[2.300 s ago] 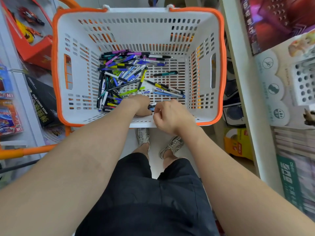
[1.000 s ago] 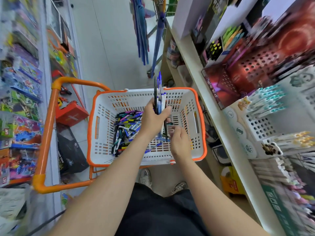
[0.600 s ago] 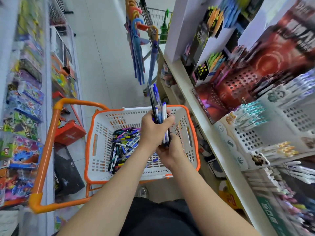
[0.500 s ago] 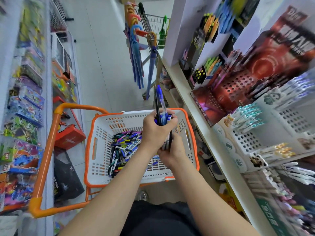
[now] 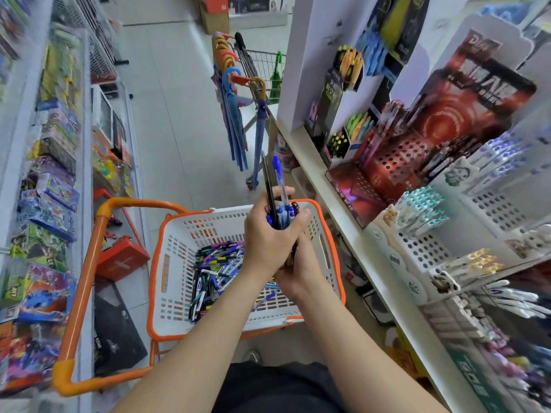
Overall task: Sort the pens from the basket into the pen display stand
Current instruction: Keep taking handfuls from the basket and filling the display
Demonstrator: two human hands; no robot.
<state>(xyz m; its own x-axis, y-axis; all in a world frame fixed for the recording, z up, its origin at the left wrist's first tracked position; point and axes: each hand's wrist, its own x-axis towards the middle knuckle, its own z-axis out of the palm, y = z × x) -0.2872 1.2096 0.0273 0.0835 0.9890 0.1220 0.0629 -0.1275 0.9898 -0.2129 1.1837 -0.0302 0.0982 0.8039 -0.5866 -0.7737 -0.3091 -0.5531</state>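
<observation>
head view: left hand (image 5: 269,236) has its grip closed round a bundle of pens (image 5: 280,210), upright, likely so the ends line up; right hand (image 5: 299,271) cups the bundle from below, fingers curled to it. both sit above the white perforated plastic basket (image 5: 176,263), orange-rimmed, with loose glossy pens (image 5: 214,272) inside. white perforated pen display stand (image 5: 426,251) waits on the shelf, right

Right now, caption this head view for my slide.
Both hands, left hand over right hand, hold a bunch of pens above the basket.
</observation>
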